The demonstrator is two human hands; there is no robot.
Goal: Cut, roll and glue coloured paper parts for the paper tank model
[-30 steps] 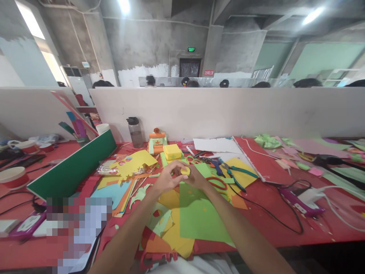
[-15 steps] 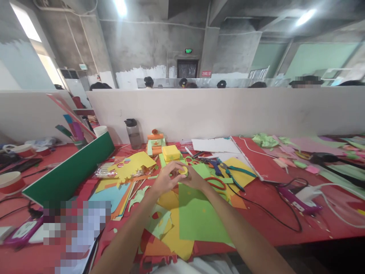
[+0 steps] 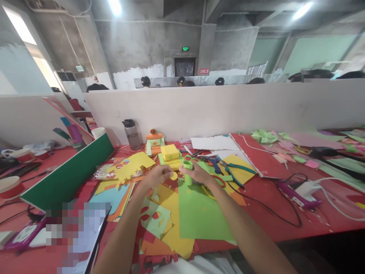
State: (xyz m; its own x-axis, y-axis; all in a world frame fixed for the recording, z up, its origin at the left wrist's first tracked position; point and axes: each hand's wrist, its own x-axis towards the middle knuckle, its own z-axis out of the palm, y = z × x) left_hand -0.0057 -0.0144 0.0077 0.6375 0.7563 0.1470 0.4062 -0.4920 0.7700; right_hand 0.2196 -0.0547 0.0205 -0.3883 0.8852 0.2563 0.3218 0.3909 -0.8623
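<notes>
My left hand (image 3: 158,175) pinches a small yellow paper disc (image 3: 173,176) at its edge. To its right, my right hand (image 3: 199,173) is wrapped around a green paper tube (image 3: 187,176), held upright with its open top showing. Disc and tube are apart. Beneath the hands lie a green paper sheet (image 3: 205,220) and yellow paper (image 3: 179,243). Just beyond stands a yellow box (image 3: 170,152), and behind it an orange and pale green paper model (image 3: 154,143).
Teal-handled pliers (image 3: 234,173) and red-handled scissors (image 3: 219,180) lie right of the hands. A water bottle (image 3: 132,135) stands by the white partition (image 3: 182,110). On the left a green board (image 3: 68,171) leans; a purple power strip (image 3: 298,196) with cables lies right.
My hands have moved apart. The yellow disc, earlier between both hands, is now off to the left in my left hand, and the green tube shows in my right.
</notes>
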